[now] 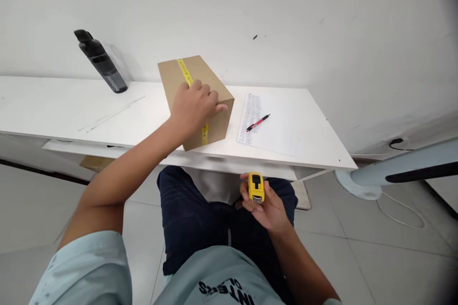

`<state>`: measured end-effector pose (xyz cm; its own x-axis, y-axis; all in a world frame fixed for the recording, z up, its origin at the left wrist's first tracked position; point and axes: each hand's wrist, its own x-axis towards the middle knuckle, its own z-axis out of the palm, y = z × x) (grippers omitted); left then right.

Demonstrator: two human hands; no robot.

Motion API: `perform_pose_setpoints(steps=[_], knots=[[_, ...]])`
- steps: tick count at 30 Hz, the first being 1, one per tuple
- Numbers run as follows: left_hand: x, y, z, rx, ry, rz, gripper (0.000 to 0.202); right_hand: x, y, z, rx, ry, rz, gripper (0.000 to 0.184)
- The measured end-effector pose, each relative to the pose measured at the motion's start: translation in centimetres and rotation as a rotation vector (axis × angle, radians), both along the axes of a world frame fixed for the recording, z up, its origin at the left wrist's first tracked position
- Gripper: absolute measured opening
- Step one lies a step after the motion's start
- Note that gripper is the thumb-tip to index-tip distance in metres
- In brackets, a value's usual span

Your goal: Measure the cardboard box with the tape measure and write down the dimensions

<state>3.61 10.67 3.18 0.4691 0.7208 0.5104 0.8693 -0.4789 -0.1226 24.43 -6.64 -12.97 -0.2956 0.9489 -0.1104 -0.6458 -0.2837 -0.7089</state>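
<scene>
Head view, nearest first: yellow tape measure (256, 189) in right hand (270, 209), above the lap (186, 205) and short of the counter (315, 138), fingers wrapped around its casing, metal end turned toward the body. Farther off, to the left, cardboard box (218, 126) on the counter, one corner about at the near edge, long axis apparently running toward the wall (229, 9). Left hand (198, 105) on the box, palm down, fingers bent close together beside a strip of yellow tape (185, 70), tips hidden; no telling whether clamped or merely resting. From the tape measure, box ahead and leftward; left hand touching it, right hand apart from it. Right of the box, written sheet (279, 128) with red-and-black pen (258, 123) on top, clear of both hands. Farther left, near the wall, dark bottle (102, 64).
</scene>
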Motion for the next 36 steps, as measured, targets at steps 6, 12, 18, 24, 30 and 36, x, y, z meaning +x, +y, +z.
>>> perform_pose_setpoints(steps=[6, 12, 18, 24, 30, 36], knots=[[0.4, -6.1, 0.6, 0.133, -0.030, -0.024, 0.037, 0.0, 4.8, 6.9, 0.275, -0.317, -0.405, 0.057], [-0.1, -10.8, 1.5, 0.254, -0.061, -0.404, 0.045, -2.4, 6.9, 12.0, 0.465, -0.329, -0.391, 0.052], [-3.2, -10.9, 3.0, 0.236, 0.028, -0.488, 0.015, -2.7, 6.7, 12.4, 0.603, -0.400, -0.342, 0.050], [-10.2, -6.7, 3.8, 0.517, -0.099, -0.460, 0.015, 2.3, 12.6, 12.5, 0.698, -0.519, -0.655, 0.053], [-13.4, -3.6, -0.2, 0.320, -0.433, -0.268, 0.009, 5.2, 17.2, 10.8, 0.643, -0.489, -0.775, 0.070], [-12.3, -4.3, -3.3, 0.138, -0.479, -0.244, 0.024, 3.1, 16.6, 10.4, 0.686, -0.579, -0.729, 0.068]])
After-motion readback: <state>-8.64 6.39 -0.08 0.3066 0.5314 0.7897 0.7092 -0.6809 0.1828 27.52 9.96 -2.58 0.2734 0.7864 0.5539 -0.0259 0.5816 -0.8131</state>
